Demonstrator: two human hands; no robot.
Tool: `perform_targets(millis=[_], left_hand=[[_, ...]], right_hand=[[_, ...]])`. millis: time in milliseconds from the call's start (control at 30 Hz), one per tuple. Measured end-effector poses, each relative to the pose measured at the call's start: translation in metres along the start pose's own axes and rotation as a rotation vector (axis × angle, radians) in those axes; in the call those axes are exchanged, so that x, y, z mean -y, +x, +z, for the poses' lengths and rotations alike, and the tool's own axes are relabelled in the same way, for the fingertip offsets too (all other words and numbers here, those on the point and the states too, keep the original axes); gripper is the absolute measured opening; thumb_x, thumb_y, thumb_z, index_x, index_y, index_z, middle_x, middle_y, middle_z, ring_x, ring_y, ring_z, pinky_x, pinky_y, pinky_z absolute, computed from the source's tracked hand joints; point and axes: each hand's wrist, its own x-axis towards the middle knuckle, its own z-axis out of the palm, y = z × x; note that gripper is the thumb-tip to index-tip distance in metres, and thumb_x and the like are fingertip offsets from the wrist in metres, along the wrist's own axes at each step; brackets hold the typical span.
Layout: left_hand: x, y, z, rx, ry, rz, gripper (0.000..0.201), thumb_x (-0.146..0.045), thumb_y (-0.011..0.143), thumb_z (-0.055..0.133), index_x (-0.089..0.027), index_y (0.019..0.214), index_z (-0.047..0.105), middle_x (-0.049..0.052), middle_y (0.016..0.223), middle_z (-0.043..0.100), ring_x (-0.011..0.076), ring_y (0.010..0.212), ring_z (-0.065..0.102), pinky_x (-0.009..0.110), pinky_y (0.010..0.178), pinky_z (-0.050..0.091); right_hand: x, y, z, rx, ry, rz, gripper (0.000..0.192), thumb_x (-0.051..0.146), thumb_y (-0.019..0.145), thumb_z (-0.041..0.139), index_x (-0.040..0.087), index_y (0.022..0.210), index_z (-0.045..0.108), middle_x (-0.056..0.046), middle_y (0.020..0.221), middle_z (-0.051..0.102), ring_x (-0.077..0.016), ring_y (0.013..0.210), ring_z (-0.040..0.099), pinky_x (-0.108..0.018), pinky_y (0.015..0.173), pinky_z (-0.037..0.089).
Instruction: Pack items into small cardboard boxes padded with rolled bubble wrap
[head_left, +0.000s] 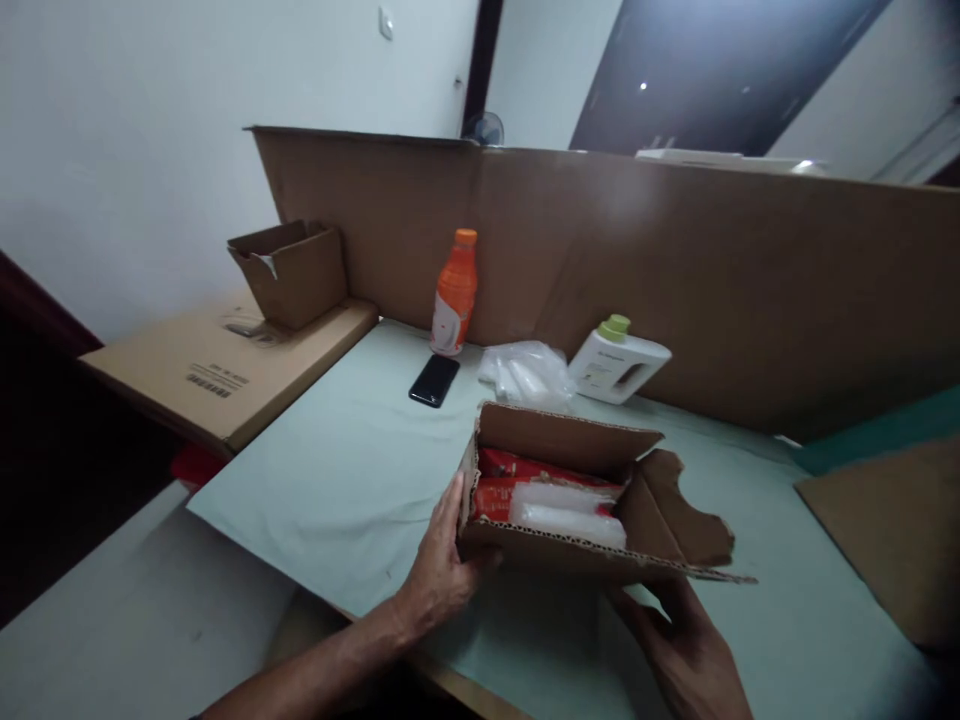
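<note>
Nearest the person, the right hand (694, 645) is at the lower near side of an open cardboard box (555, 563), its fingertips hidden and their grip impossible to tell, while the left hand (441, 565) grasps the box's left end. The box is over a pale green cloth (322, 450), with red packets (493, 500) and a white bundle (570, 525) inside; beyond are a black phone (434, 381), a clear plastic bag (529, 375), a white bottle (604, 370) and an orange bottle (457, 285) before a cardboard panel (637, 260).

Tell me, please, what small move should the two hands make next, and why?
Perhaps lower the held box onto the table: it seems raised, with the left hand holding one end and the right hand at its lower front edge.
</note>
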Motion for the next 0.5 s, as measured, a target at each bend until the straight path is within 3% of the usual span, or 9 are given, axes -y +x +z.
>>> perform_targets(millis=[100,200,367,500], left_hand=[[-0.004,-0.004,-0.019,-0.117,0.038,0.026,0.084,-0.039,0.081,0.072,-0.022,0.154,0.035,0.016,0.152,0.048,0.039,0.145,0.039,0.059,0.12,0.032],[-0.008,0.002,-0.055,-0.251,0.081,0.067,0.075,-0.042,0.085,0.069,-0.022,0.151,0.039,0.016,0.138,0.061,0.0369,0.131,0.055,0.056,0.109,0.047],[-0.022,0.054,-0.142,-0.533,0.198,0.09,0.061,-0.039,0.085,0.069,-0.02,0.139,0.048,0.012,0.122,0.07,0.029,0.109,0.068,0.043,0.091,0.058],[-0.034,0.114,-0.212,-0.677,0.26,0.164,0.06,-0.04,0.085,0.069,-0.018,0.137,0.048,0.012,0.124,0.068,0.0253,0.112,0.067,0.038,0.095,0.055]], right_hand=[[0.026,0.009,0.022,0.03,-0.023,-0.078,0.044,0.055,0.067,0.078,0.031,0.102,0.068,-0.007,0.104,0.077,-0.033,0.082,0.076,-0.038,0.061,0.063],[0.067,0.032,0.064,0.127,0.0,-0.22,0.031,0.052,0.071,0.075,0.035,0.096,0.068,-0.005,0.097,0.076,-0.033,0.079,0.074,-0.04,0.058,0.061],[0.143,0.105,0.174,0.401,0.071,-0.49,0.044,0.038,0.083,0.064,0.025,0.124,0.056,-0.011,0.12,0.068,-0.0295,0.103,0.068,-0.041,0.082,0.059],[0.199,0.173,0.277,0.46,0.097,-0.556,0.06,0.024,0.079,0.066,0.022,0.136,0.048,-0.01,0.131,0.065,-0.0267,0.118,0.062,-0.04,0.097,0.053]])
